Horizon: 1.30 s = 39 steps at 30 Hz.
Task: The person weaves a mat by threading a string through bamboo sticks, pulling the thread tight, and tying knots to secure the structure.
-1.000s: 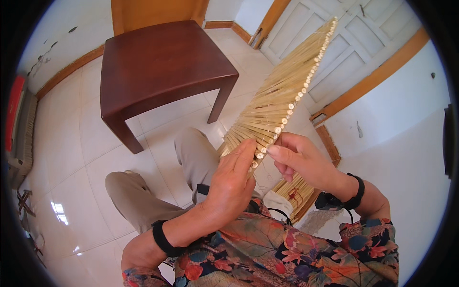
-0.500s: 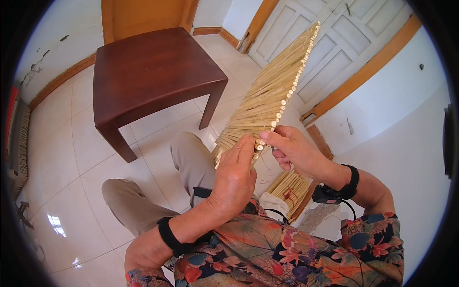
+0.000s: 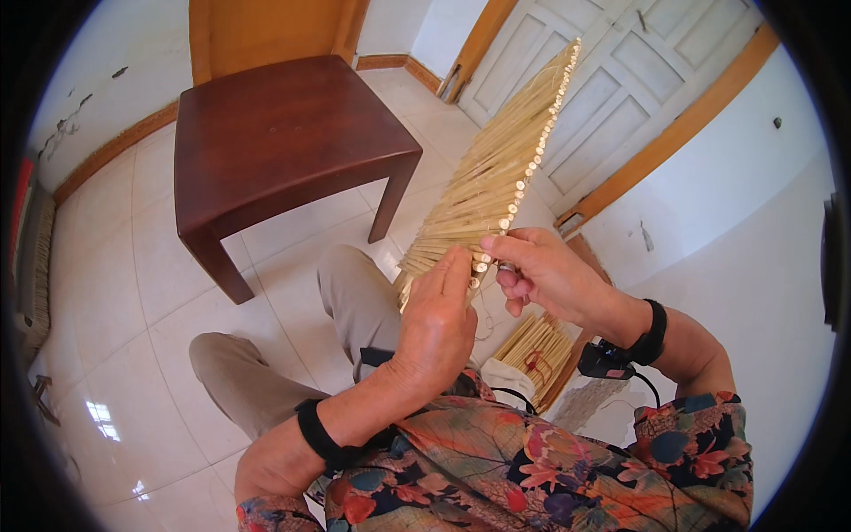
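Note:
A panel of straw-coloured stalks (image 3: 487, 160) stands tilted upward before me, its round pale cut ends lining the right edge. My left hand (image 3: 434, 328) grips its lower part, fingers closed over the stalks. My right hand (image 3: 554, 279) is closed at that edge, just right of my left fingertips, its thumb pressed on a stalk end and a small silvery piece, perhaps a ring or thimble, at its fingers. A thin thread (image 3: 485, 324) dangles below. More stalks (image 3: 529, 348) with red cord lie low on the right, beside a pale cloth (image 3: 505, 379).
A dark red-brown wooden table (image 3: 284, 133) stands ahead to the left, near an orange wooden panel (image 3: 266, 31). A white double door (image 3: 603, 97) is at the back right. My legs (image 3: 355, 301) are below me. A red-and-grey object (image 3: 31, 266) stands along the left wall.
The stalk panel and both hands have shifted slightly left in the view, with the surroundings shifting too. My right hand's fingers have moved a little along the edge, staying at the stalk ends.

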Each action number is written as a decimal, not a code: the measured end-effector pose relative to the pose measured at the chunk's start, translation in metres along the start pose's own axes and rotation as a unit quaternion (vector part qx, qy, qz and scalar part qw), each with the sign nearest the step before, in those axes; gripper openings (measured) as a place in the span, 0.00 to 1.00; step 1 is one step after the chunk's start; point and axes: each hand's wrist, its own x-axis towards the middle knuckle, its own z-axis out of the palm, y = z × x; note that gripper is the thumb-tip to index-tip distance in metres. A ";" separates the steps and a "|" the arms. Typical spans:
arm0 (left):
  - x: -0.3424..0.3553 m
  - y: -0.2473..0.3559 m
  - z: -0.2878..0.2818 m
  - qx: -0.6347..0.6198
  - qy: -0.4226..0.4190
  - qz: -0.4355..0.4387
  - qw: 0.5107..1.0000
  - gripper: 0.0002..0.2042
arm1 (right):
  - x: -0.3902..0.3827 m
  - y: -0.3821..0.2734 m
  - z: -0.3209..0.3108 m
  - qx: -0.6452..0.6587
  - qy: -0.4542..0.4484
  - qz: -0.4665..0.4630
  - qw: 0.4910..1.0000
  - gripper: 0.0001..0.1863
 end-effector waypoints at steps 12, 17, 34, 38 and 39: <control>0.004 -0.009 0.008 -0.003 -0.006 -0.005 1.000 0.28 | 0.005 0.000 -0.005 0.033 -0.028 0.008 0.999 0.14; 0.002 -0.007 0.013 0.003 0.043 0.034 0.998 0.26 | 0.007 0.000 -0.006 0.049 -0.020 0.012 0.999 0.15; 0.015 0.039 -0.031 0.039 -0.018 0.103 0.994 0.23 | 0.026 0.046 -0.053 0.225 0.080 -0.237 0.942 0.26; 0.025 0.064 -0.044 0.133 -0.048 0.254 0.957 0.22 | 0.019 0.048 -0.044 0.403 0.045 -0.348 0.845 0.23; 0.023 0.070 -0.046 0.139 -0.048 0.253 0.956 0.22 | 0.021 0.049 -0.045 0.406 0.040 -0.348 0.844 0.23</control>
